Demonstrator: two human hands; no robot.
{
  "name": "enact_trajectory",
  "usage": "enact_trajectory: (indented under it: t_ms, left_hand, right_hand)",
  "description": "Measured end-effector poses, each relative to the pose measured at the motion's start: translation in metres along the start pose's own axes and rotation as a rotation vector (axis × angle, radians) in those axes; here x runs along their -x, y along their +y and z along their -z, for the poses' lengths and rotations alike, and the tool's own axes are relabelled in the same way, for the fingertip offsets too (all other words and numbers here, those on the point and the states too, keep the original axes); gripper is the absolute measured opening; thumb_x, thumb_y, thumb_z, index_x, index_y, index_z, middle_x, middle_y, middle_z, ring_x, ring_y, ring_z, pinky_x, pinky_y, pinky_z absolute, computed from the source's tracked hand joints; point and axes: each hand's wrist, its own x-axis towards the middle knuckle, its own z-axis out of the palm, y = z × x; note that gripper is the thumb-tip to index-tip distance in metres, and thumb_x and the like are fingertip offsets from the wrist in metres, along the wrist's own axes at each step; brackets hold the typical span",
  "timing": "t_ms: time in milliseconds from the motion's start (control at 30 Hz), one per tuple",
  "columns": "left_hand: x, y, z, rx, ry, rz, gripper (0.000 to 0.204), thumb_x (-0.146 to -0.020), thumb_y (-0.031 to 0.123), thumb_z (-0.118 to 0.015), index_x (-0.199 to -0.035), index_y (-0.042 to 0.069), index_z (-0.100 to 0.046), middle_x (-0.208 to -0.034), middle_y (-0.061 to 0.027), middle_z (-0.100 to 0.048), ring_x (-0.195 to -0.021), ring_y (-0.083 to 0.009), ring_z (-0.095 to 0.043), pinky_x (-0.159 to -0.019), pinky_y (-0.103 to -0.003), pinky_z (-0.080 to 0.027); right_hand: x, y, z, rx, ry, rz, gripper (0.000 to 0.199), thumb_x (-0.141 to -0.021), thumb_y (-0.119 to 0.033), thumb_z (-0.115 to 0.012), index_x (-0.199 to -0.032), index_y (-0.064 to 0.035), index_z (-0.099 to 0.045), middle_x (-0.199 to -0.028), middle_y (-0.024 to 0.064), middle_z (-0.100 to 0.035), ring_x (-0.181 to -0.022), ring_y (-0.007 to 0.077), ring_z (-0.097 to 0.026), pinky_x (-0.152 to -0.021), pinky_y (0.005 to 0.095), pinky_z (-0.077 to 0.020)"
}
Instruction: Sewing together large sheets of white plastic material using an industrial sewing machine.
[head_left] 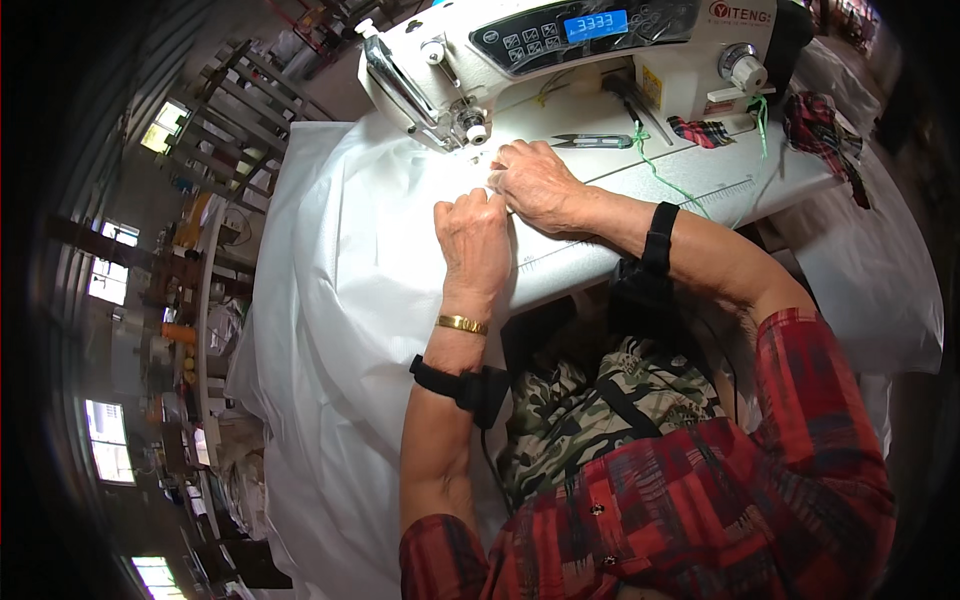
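Note:
A large sheet of white fabric (335,310) lies over the left of the sewing table and hangs down toward my lap. My left hand (474,242), its fingers curled under, grips the edge of this fabric just in front of the needle area. Beside it, my right hand (540,185) pinches the same edge close to the presser foot; its fingertips are partly hidden. The sewing machine (440,60) stands over the cloth, its lamp lighting the spot brightly. Glare blurs the needle and the fabric under it.
Thread snips (592,142) lie on the machine bed behind my right hand. Green thread (655,172) trails across the bed toward its front edge. A plaid scrap (700,131) and a bunched plaid cloth (822,125) sit at the right. A slatted wooden rack (240,120) stands at the far left.

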Motion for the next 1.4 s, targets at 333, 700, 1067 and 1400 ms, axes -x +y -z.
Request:
enact_trajectory:
  t_ms: [333,700,1067,1400]
  left_hand:
    - [0.030,0.020,0.027,0.088,-0.127,0.099,0.009,-0.075,0.002,-0.062,-0.068,0.002,-0.057,-0.072,-0.0106,-0.055,-0.067,-0.0260,-0.060,-0.058,-0.037,-0.049]
    - [0.021,-0.001,0.022,0.115,-0.227,0.003,0.005,-0.075,-0.003,-0.058,-0.072,0.000,-0.055,-0.077,-0.0135,-0.056,-0.072,-0.0273,-0.062,-0.061,-0.038,-0.052]
    - [-0.006,-0.013,0.007,0.027,-0.263,0.031,0.007,-0.080,-0.001,-0.057,-0.074,-0.001,-0.060,-0.078,-0.0152,-0.061,-0.074,-0.0289,-0.066,-0.067,-0.040,-0.053]
    - [0.014,-0.003,0.016,0.126,-0.311,0.137,0.004,-0.082,0.001,-0.060,-0.084,-0.002,-0.061,-0.076,-0.0170,-0.061,-0.072,-0.0353,-0.063,-0.068,-0.044,-0.051]
  right_hand:
    - [0.002,0.004,0.004,-0.171,0.017,0.023,0.022,-0.086,-0.006,-0.054,-0.094,-0.0048,-0.074,-0.102,0.0104,-0.064,-0.102,0.0255,-0.056,-0.090,0.0407,-0.0409]
    - [0.004,0.000,0.005,-0.078,0.011,0.058,0.018,-0.089,-0.009,-0.057,-0.097,-0.0057,-0.072,-0.103,0.0097,-0.062,-0.103,0.0239,-0.056,-0.090,0.0400,-0.0405]
    - [0.001,-0.003,0.004,-0.040,-0.008,0.016,0.022,-0.096,-0.015,-0.050,-0.100,-0.0050,-0.069,-0.100,0.0092,-0.059,-0.104,0.0226,-0.054,-0.093,0.0403,-0.0373]
    - [0.002,-0.001,0.002,-0.025,-0.019,0.024,0.022,-0.095,-0.014,-0.050,-0.097,-0.0033,-0.069,-0.102,0.0094,-0.061,-0.104,0.0223,-0.054,-0.091,0.0402,-0.0380]
